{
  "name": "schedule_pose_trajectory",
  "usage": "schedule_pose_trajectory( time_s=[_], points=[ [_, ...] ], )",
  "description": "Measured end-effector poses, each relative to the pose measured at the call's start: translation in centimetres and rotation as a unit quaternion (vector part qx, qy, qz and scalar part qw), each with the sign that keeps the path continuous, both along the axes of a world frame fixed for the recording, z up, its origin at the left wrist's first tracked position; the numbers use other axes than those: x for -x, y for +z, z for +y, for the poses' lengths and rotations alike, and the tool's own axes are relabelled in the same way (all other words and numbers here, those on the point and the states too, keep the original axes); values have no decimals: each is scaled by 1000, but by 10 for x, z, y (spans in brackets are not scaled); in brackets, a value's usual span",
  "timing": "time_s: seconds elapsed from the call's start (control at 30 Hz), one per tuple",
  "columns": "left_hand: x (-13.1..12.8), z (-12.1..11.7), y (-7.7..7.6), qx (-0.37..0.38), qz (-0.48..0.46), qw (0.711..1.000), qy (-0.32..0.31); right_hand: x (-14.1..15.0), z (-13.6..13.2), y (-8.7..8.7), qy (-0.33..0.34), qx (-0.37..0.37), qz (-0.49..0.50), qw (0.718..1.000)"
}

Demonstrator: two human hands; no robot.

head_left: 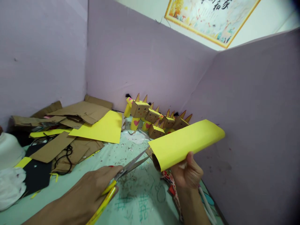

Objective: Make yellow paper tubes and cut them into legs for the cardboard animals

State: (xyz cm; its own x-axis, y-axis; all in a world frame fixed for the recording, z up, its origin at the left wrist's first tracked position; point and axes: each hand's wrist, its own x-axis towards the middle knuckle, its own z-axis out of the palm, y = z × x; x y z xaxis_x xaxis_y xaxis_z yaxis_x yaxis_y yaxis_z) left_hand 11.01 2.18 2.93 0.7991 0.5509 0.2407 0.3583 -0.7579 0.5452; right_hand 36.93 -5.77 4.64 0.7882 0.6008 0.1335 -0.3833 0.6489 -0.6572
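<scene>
My left hand (pixel 93 184) is closed around scissors (pixel 124 172) with yellow handles. Their metal blades are slightly parted, with the tips just short of the near end of a yellow paper roll (pixel 187 142). That roll is a wide tube, brownish inside, tilted up toward the right. From below, my right hand (pixel 187 172) grips it, thumb on the near side and the other fingers mostly hidden. Behind the roll stand several small cardboard-headed animal figures (pixel 140 109) with yellow bodies and pointed horns or ears; the roll covers part of them.
On the left lie cardboard pieces (pixel 79 111), a yellow sheet (pixel 103 128), black cord (pixel 67 156) and black card (pixel 38 178). White fluffy material (pixel 11 187) sits at the left edge. Purple-grey panels (pixel 145 53) enclose the green table surface (pixel 131 200). Patterned material (pixel 172 187) lies beside my right wrist.
</scene>
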Motion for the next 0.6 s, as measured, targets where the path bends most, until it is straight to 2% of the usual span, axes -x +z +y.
schedule_pose_trajectory(
  time_s=[0.07, 0.13, 0.23, 0.3, 0.37, 0.5, 0.53, 0.6],
  points=[
    [1, 3, -7, -62, 1, 996, 58, 1, 1, 0, -5, 10, 10, 1000],
    [3, 12, -9, -120, 0, 986, 115, 8, 4, -1, 21, 37, 23, 999],
    [11, 28, 0, -164, -16, 961, 221, 31, 10, -4, 141, 93, 8, 986],
    [14, 35, 8, -187, -15, 943, 274, 53, 14, -8, 243, 128, -28, 961],
    [15, 36, 12, -213, 2, 936, 280, 74, 19, -14, 319, 148, -59, 934],
    [10, 29, 9, -252, 36, 936, 242, 94, 27, -31, 397, 153, -116, 898],
    [8, 27, 7, -266, 37, 934, 234, 93, 29, -36, 382, 168, -145, 897],
    [6, 24, 3, -302, 40, 928, 217, 85, 30, -41, 274, 214, -200, 916]
  ],
)
